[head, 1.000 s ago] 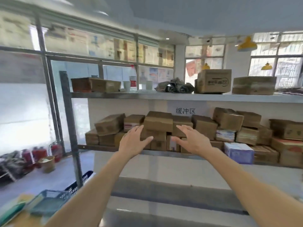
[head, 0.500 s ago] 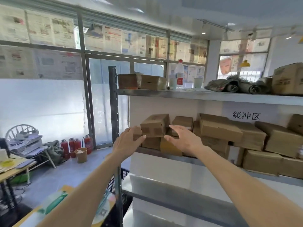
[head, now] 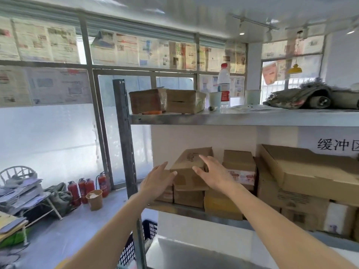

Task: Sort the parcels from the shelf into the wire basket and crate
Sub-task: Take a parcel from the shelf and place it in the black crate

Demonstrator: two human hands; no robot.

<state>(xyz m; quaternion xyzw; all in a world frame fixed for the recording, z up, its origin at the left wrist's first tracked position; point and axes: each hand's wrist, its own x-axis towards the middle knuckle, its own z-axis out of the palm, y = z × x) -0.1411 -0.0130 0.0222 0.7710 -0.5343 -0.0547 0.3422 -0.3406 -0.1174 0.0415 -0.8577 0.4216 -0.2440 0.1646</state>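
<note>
Your left hand (head: 157, 178) and right hand (head: 212, 174) are both up at the middle shelf (head: 196, 211), one on each side of a tilted cardboard parcel (head: 191, 167) sitting on top of the left-end stack. Fingers on both are straight and spread. Left thumb tip touches the parcel's front-left corner; the right hand lies over its right side — can't tell if it's pressing or just hovering close. Neither hand is curled round it.

The parcel leans, top tipped back toward the wall, resting on smaller boxes below. Just right of it is another brown box (head: 240, 162) w/ a red-printed carton under it, then a big flat carton (head: 310, 171) further right.

Top shelf (head: 242, 118): two taped brown boxes (head: 167, 100), a water bottle (head: 223, 84) w/ red cap, a pale cup (head: 214, 99), a dark rolled bundle (head: 310, 96).

Dark plastic crate (head: 148, 229) sits low, by the shelf upright (head: 124, 136). On the floor left — red fire extinguishers (head: 85, 191) beside a brown paper bucket (head: 95, 199). Wire basket isn't showing from here.
</note>
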